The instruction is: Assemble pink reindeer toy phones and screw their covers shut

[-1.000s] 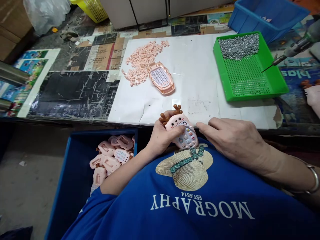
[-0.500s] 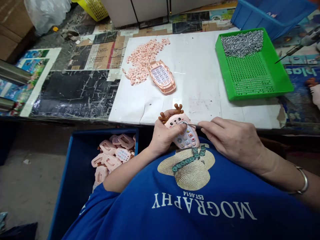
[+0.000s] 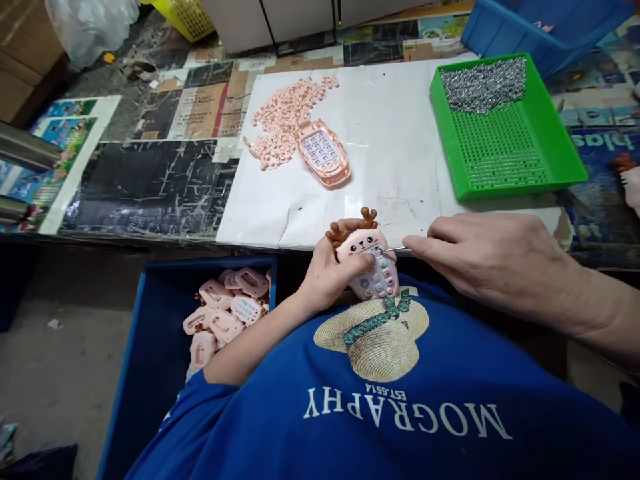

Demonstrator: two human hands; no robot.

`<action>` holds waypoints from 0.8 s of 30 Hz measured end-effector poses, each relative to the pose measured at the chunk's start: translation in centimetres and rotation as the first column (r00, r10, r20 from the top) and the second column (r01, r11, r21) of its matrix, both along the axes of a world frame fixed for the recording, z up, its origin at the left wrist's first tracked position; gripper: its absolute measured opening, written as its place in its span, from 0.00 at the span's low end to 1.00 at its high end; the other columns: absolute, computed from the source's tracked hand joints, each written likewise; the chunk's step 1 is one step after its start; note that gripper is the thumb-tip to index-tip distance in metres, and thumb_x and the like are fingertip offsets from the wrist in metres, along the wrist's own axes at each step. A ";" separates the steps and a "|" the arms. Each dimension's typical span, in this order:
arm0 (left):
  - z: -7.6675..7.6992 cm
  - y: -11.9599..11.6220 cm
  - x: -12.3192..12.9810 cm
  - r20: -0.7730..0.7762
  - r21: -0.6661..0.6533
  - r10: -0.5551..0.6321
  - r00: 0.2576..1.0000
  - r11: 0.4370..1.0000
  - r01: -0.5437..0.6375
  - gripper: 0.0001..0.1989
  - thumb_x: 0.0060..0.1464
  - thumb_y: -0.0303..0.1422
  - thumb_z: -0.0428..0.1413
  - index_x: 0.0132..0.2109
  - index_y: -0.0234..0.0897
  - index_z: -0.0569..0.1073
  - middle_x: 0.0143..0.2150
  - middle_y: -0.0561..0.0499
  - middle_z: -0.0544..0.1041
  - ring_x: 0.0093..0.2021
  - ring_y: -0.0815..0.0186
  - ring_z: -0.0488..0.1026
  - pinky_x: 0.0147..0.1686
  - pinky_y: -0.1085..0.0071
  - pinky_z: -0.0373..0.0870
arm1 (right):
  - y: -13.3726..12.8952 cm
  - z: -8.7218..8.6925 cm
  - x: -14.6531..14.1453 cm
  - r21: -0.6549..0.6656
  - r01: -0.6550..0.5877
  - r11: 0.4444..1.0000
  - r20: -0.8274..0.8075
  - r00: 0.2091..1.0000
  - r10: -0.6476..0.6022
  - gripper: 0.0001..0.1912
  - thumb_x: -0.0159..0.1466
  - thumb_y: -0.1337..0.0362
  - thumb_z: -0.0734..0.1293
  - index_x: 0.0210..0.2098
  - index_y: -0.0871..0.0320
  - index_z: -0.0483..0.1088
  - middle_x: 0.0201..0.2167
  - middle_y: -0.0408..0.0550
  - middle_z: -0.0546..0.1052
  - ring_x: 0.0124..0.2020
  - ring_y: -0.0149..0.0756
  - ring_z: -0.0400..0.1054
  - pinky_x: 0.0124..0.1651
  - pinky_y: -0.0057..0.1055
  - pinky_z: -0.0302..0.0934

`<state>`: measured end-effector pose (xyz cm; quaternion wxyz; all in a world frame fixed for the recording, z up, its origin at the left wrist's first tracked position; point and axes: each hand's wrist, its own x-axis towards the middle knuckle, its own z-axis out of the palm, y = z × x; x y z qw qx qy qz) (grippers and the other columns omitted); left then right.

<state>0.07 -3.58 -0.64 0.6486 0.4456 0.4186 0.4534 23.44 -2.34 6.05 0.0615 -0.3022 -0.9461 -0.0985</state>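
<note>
My left hand (image 3: 327,270) is closed around a pink toy phone (image 3: 383,270) with brown antlers and a small animal face, held at the table's front edge. Its thumb presses on the upper part of the keypad side. Between the fingertips of my right hand (image 3: 495,267) is a thin metal tool (image 3: 399,249), whose exact kind does not show. The tool's far end reaches the toy phone beside my left thumb. Farther back on the white sheet lies an open toy phone shell (image 3: 325,153) with its keypad showing.
Many small pink parts (image 3: 287,117) are heaped beside the shell. A green basket (image 3: 510,153) of metal screws stands at the right, with a blue bin (image 3: 540,33) behind it. Below the table edge, a dark blue crate (image 3: 135,347) holds several pink toy phones (image 3: 220,320).
The toy phone has shifted slightly right with my left hand. My right hand has risen and moved right, and the thin tool now shows. The power screwdriver at the far right has left the view.
</note>
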 end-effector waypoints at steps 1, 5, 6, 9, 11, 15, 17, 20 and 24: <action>0.1 0.0 0.1 0.010 0.012 -0.014 1.000 1.000 0.014 0.24 0.48 0.34 0.68 0.50 0.38 0.69 0.41 0.49 0.82 0.40 0.59 0.81 0.42 0.64 0.76 | 0.3 0.3 0.0 -0.001 -0.023 1.000 0.015 1.000 0.023 0.12 0.70 0.70 0.60 0.36 0.56 0.73 0.24 0.45 0.67 0.25 0.36 0.58 0.31 0.35 0.42; 0.5 0.0 0.1 0.046 0.045 -0.078 0.996 0.996 0.076 0.23 0.49 0.33 0.68 0.50 0.39 0.68 0.40 0.51 0.82 0.38 0.62 0.81 0.40 0.66 0.76 | 1.1 1.1 -0.2 -0.021 -0.083 0.996 0.071 0.994 0.084 0.11 0.64 0.74 0.62 0.35 0.56 0.73 0.24 0.46 0.67 0.24 0.36 0.58 0.30 0.35 0.43; 0.6 0.0 0.1 0.044 0.049 -0.092 0.995 0.995 0.090 0.24 0.49 0.33 0.68 0.50 0.39 0.68 0.40 0.51 0.81 0.38 0.62 0.81 0.39 0.66 0.76 | 1.3 1.2 -0.2 -0.035 -0.084 0.996 0.082 0.993 0.087 0.11 0.63 0.75 0.62 0.34 0.55 0.73 0.24 0.46 0.67 0.24 0.37 0.59 0.30 0.35 0.42; 0.6 -0.1 -0.2 0.040 0.066 -0.147 0.988 0.987 0.145 0.25 0.50 0.33 0.68 0.52 0.40 0.67 0.42 0.51 0.81 0.40 0.60 0.81 0.40 0.66 0.76 | 2.1 1.6 -0.4 -0.133 -0.066 0.989 0.117 0.990 0.081 0.10 0.60 0.75 0.64 0.35 0.53 0.73 0.23 0.45 0.68 0.23 0.36 0.57 0.29 0.36 0.39; 0.5 -0.1 -0.3 0.054 0.068 -0.190 0.980 0.980 0.187 0.25 0.50 0.32 0.67 0.52 0.41 0.67 0.43 0.51 0.80 0.41 0.60 0.81 0.42 0.65 0.77 | 2.8 1.8 -0.6 -0.218 -0.029 0.976 0.166 0.984 0.067 0.10 0.60 0.74 0.66 0.35 0.52 0.74 0.22 0.44 0.68 0.21 0.34 0.55 0.29 0.36 0.39; 0.2 -0.2 -0.2 0.068 0.042 -0.262 0.963 0.965 0.259 0.26 0.51 0.34 0.66 0.54 0.41 0.66 0.46 0.48 0.79 0.44 0.58 0.80 0.46 0.61 0.77 | 4.7 2.3 -1.6 -0.400 -0.001 0.917 0.262 0.958 0.115 0.09 0.63 0.71 0.69 0.29 0.52 0.76 0.19 0.42 0.68 0.20 0.32 0.56 0.31 0.36 0.46; 0.0 -0.2 -0.2 0.032 0.057 -0.278 0.960 0.960 0.276 0.26 0.51 0.34 0.66 0.54 0.40 0.66 0.49 0.47 0.79 0.46 0.57 0.79 0.47 0.62 0.76 | 5.7 2.5 -2.2 -0.483 -0.029 0.875 0.279 0.942 0.185 0.09 0.65 0.68 0.70 0.29 0.51 0.77 0.18 0.41 0.69 0.21 0.31 0.58 0.32 0.36 0.48; -0.4 -0.3 -0.4 0.009 0.086 -0.263 0.965 0.962 0.261 0.26 0.51 0.33 0.67 0.54 0.39 0.67 0.50 0.46 0.78 0.47 0.59 0.78 0.47 0.64 0.75 | 6.6 2.7 -3.0 -0.535 -0.024 0.845 0.293 0.932 0.212 0.10 0.67 0.63 0.71 0.28 0.51 0.78 0.16 0.39 0.68 0.19 0.28 0.55 0.31 0.35 0.47; -0.7 -0.3 -0.9 0.015 0.047 -0.186 0.982 0.982 0.185 0.26 0.52 0.34 0.68 0.55 0.39 0.67 0.51 0.46 0.78 0.47 0.59 0.79 0.46 0.65 0.76 | 6.9 2.2 -2.9 -0.523 -0.002 0.852 0.232 0.962 0.145 0.19 0.71 0.55 0.67 0.26 0.54 0.77 0.16 0.38 0.67 0.18 0.25 0.53 0.30 0.34 0.45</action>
